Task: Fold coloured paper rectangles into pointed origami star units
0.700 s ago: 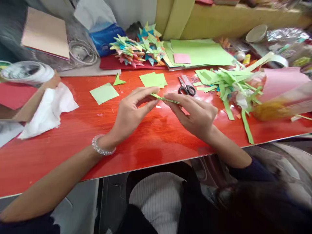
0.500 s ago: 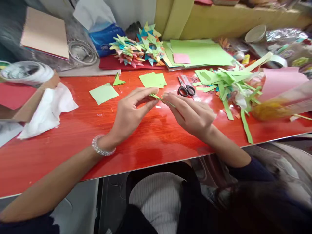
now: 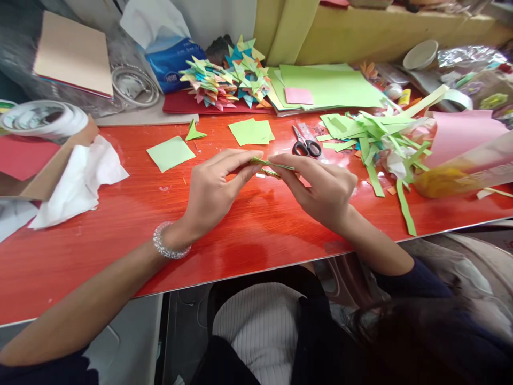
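A small piece of folded green paper [image 3: 273,167] is held just above the red table [image 3: 256,230], seen nearly edge-on. My left hand [image 3: 216,187] pinches its left end between thumb and fingers. At the other end, my right hand [image 3: 318,184] grips it with thumb and forefinger. Beyond my hands lie several green paper squares [image 3: 249,131], with another pale green square [image 3: 171,154] to the left. A small folded green piece [image 3: 195,131] sits behind that one. Black-handled scissors [image 3: 306,147] rest behind my right hand.
Folded paper stars [image 3: 248,75] and green sheets [image 3: 332,85] line the back. Green paper strips [image 3: 368,133] are heaped at the right, beside a pink sheet [image 3: 460,139]. A crumpled tissue [image 3: 80,179], a tape roll [image 3: 44,120] and a blue tissue pack [image 3: 170,64] stand left.
My right hand's fingers have shifted on the folded green paper, and more of it shows between my hands. Both hands stay in nearly the same place.
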### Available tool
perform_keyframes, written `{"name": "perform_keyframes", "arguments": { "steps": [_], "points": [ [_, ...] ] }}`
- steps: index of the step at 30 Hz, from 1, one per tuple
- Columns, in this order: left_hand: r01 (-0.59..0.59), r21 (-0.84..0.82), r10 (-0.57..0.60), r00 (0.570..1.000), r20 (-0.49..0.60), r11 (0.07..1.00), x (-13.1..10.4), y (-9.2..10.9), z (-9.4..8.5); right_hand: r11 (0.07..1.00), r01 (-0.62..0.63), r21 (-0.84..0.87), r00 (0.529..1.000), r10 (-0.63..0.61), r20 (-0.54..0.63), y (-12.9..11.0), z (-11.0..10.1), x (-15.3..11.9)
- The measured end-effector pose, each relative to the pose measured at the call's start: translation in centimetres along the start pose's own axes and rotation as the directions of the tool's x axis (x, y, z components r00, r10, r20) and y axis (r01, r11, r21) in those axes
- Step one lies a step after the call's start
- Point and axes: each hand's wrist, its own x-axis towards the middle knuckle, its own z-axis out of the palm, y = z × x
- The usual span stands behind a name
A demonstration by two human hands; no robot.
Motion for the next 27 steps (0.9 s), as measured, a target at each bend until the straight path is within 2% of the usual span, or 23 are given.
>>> {"name": "perform_keyframes", "arguments": {
  "steps": [6,15,18,21,25,27],
  "points": [
    [-0.006,-0.02,0.005,0.999,-0.045,1.0,-0.04,0.27,0.03,0.978,0.102,0.182,0.986,-0.075,-0.151,0.11,0.15,0.21],
    [0.018,-0.073,-0.027,0.993,-0.117,0.997,-0.02,0.7,0.04,0.961,0.11,0.254,0.989,-0.081,-0.123,0.42,0.21,-0.19],
    [0.015,-0.061,-0.021,0.995,-0.1,0.998,-0.03,0.62,0.02,0.961,0.078,0.264,0.989,-0.041,-0.145,0.57,0.39,-0.36],
    [0.009,-0.043,-0.012,0.996,-0.089,0.999,-0.03,0.53,-0.02,0.966,0.039,0.256,0.993,-0.009,-0.115,0.6,0.46,-0.42],
    [0.005,-0.043,-0.008,0.997,-0.082,0.999,-0.05,0.59,-0.09,0.957,0.097,0.273,0.986,-0.055,-0.156,0.51,0.42,-0.4],
    [0.017,-0.035,-0.019,0.997,-0.069,0.999,-0.05,0.7,-0.15,0.961,0.078,0.265,0.987,-0.037,-0.154,0.5,0.4,-0.48]
  ]
}}
